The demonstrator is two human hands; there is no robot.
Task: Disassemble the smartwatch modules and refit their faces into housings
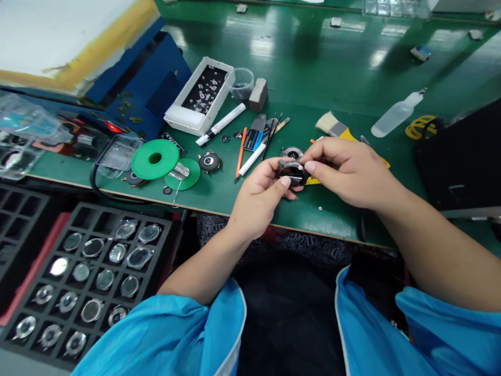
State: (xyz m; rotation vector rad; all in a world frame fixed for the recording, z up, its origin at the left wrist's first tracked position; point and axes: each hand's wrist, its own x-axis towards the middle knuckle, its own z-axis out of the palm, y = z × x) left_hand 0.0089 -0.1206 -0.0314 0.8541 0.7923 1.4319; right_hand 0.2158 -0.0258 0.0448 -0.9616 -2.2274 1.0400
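Note:
My left hand (pixel 258 198) grips a dark round watch case (pixel 293 174) near the table's front edge, thumb on its glossy face. The fingers of my right hand (pixel 344 169) pinch at the case's right rim; whether they hold some small part there is hidden. Just behind the case lies another round watch part (pixel 292 152). A yellow-handled brush (pixel 332 124) is partly covered by my right hand. Left of my hands are a white stick (pixel 252 159), an orange pen (pixel 241 153) and a black watch back (pixel 210 162).
Green spool (pixel 155 159) and solder reel at left; white box of small parts (pixel 199 96), clear cup (pixel 239 83) and grey block (pixel 258 95) behind. Clear bottle (pixel 397 114) and black equipment (pixel 462 156) at right. Foam tray (pixel 90 282) of watch cases at lower left.

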